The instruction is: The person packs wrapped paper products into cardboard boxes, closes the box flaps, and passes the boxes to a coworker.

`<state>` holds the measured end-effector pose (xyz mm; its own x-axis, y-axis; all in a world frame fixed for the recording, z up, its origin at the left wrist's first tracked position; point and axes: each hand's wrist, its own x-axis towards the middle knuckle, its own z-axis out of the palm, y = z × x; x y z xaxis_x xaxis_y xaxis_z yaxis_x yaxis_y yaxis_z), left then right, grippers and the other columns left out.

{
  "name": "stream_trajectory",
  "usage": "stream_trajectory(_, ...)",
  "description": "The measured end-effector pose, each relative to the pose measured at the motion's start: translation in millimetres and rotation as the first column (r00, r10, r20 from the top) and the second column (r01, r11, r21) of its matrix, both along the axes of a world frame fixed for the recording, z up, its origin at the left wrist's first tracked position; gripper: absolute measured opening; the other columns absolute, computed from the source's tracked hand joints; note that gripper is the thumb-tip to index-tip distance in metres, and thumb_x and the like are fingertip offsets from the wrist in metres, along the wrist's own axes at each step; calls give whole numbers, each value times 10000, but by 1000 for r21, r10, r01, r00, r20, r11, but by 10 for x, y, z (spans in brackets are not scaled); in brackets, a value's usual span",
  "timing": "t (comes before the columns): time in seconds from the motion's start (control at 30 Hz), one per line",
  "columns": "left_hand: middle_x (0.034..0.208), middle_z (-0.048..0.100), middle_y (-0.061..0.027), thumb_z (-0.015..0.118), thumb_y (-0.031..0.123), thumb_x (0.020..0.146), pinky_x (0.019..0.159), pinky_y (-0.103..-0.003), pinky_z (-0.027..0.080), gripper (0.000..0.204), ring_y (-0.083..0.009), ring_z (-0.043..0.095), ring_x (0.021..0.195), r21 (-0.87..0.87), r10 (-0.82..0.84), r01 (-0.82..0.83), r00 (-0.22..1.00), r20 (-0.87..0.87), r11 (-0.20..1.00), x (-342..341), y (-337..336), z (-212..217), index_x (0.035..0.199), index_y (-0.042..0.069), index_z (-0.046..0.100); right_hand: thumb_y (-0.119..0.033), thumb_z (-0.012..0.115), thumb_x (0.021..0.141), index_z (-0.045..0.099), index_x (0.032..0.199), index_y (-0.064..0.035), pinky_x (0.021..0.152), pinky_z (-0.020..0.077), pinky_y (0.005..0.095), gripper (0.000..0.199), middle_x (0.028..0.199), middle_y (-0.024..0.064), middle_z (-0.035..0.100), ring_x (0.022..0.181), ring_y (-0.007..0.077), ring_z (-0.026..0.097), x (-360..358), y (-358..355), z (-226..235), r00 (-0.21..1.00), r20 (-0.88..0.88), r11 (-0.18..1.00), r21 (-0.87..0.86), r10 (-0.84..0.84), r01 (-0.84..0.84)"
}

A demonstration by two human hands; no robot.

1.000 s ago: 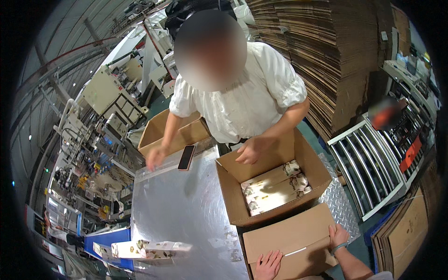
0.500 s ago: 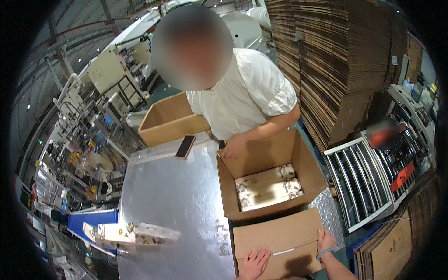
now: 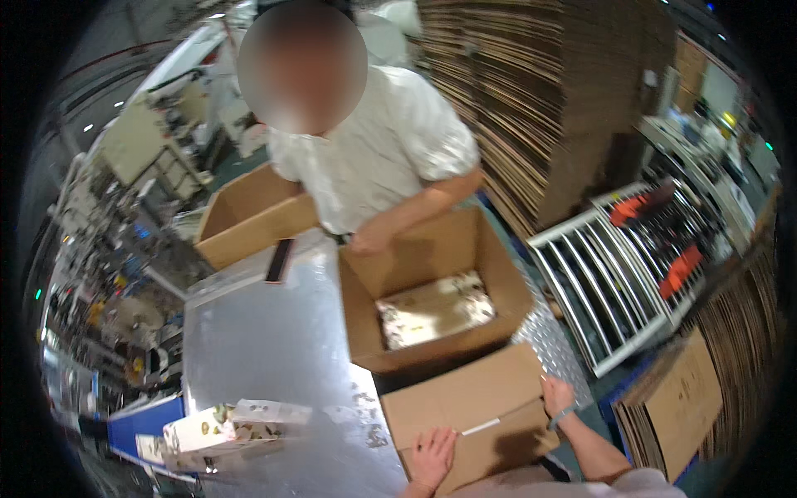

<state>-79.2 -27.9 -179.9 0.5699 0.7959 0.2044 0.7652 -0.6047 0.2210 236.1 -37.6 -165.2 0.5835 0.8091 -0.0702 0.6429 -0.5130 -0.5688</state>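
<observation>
Flat-topped brown cardboard carton (image 3: 465, 398) sat at your 5 o'clock, matte, boxy, its top folded down, with a thin white strip (image 3: 481, 427) along the flap seam. Your left hand (image 3: 433, 455) lay palm down on the top near the strip's 9 o'clock end, fingers slightly spread, holding nothing. Your right hand (image 3: 558, 394) bent round the carton's 3 o'clock edge, forearm coming up from 5 o'clock, grey-blue wristband (image 3: 562, 416) on; can't tell whether it actually gripped.

Just beyond the carton's 12 o'clock side stood a deep open cardboard box (image 3: 415, 257), stiff-walled, with glossy cream floral packs (image 3: 436, 311) on its bottom. Smooth, reflective metal table (image 3: 257, 332) at 8 o'clock, more long floral packs (image 3: 220, 430) at its near end, partly blurred. Ribbed metal roller conveyor (image 3: 610, 286) at 3 o'clock; layered flattened cardboard (image 3: 506, 108) at 1 o'clock.
</observation>
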Motion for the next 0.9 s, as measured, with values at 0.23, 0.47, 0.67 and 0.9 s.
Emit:
stream_trajectory(0.23, 1257, 456, -272, 477, 149, 866, 1013, -463, 294, 420, -419, 402, 1178, -144, 431, -407, 868, 248, 902, 199, 335, 296, 1222, -73, 451, -319, 466, 920, 590, 705, -5, 571, 423, 454, 400, 651, 232, 547, 625, 412, 538, 267, 412, 625, 987, -17, 965, 210, 162, -155)
stream_trajectory(0.47, 1324, 399, -235, 416, 316, 975, 1000, -364, 323, 557, -311, 417, 1193, -854, 864, -171, 216, 454, 492, 1768, 100, -60, 1352, -69, 274, -345, 462, 913, 644, 717, -61, 624, 465, 485, 391, 666, 205, 604, 646, 385, 592, 1886, 780, 1105, 949, 48, 939, 140, 312, -315)
stream_trajectory(0.67, 1394, 261, -216, 480, 197, 951, 1054, -367, 249, 597, -290, 300, 1276, -767, 772, -106, 158, 616, 633, 4246, 378, 114, 1376, -59, 149, -334, 504, 867, 664, 870, -87, 624, 499, 464, 295, 760, 182, 643, 736, 364, 624, 4091, 1548, 1211, 907, 294, 952, -38, 301, -304)
stream_trajectory(0.9, 1398, 248, -240, 493, 107, 916, 1066, -361, 216, 631, -306, 292, 1282, -542, 485, -24, 481, 730, 840, 6632, 1378, 590, 1391, -58, 111, -404, 407, 904, 329, 1363, 11, 1108, 158, 464, 624, 1458, 179, 264, 1365, 272, 219, 5857, 1577, 766, 677, 590, 888, -176, 440, -424)
